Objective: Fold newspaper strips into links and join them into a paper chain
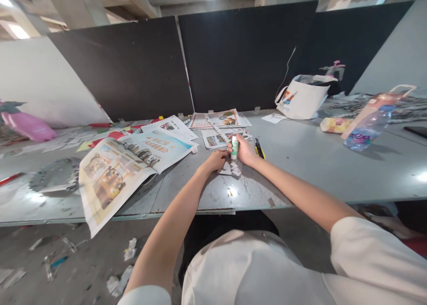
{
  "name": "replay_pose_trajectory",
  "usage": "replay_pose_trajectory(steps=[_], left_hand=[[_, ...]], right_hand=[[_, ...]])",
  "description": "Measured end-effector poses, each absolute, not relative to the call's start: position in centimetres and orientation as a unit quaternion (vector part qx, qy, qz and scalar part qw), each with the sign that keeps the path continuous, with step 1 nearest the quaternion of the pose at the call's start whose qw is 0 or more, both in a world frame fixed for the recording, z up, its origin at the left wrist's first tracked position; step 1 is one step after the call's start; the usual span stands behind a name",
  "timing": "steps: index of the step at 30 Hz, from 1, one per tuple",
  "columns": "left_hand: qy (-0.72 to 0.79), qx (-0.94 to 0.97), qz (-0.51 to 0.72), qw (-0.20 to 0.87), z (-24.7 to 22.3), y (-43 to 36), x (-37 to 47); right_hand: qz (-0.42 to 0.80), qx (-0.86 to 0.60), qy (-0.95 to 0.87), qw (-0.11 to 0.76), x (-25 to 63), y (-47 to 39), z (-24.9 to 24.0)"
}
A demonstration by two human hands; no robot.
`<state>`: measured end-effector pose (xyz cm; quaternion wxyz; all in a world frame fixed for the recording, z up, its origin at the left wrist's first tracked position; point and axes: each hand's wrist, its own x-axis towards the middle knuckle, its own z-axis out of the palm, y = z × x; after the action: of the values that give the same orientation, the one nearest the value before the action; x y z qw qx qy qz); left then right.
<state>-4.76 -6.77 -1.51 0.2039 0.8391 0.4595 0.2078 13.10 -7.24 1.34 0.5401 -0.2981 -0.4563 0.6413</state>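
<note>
A white and green glue stick (234,148) stands upright in my right hand (246,150), whose fingers close around it. My left hand (216,160) is beside it with curled fingers close to the glue stick; what they pinch is too small to make out. A zigzag folded paper strip (217,131) runs from the far papers toward my hands, and its near end (235,168) shows below the glue stick. Small white paper pieces (224,169) lie under my left hand. Just right of my right hand is a yellow and black utility knife (259,149).
An open magazine (113,174) hangs over the table's front edge at left. A folded-paper ring (53,174) and a pink spray bottle (28,125) are farther left. At right stand a white bag (302,98), a snack packet (335,125) and a plastic water bottle (368,128).
</note>
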Motion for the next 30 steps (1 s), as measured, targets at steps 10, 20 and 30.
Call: replay_pose_trajectory(steps=[10, 20, 30], left_hand=[[0.456, 0.843, 0.204, 0.201, -1.4, -6.8, -4.8], [0.462, 0.840, 0.197, 0.207, -1.0, -7.1, -4.7], [0.473, 0.841, 0.180, 0.192, -0.6, -7.4, -4.6]], right_hand=[[0.647, -0.277, -0.465, 0.537, 13.4, -7.0, 1.3], [0.640, -0.253, -0.502, 0.523, 12.9, -7.2, 1.0], [0.673, -0.250, -0.488, 0.497, 13.9, -6.0, 0.7]])
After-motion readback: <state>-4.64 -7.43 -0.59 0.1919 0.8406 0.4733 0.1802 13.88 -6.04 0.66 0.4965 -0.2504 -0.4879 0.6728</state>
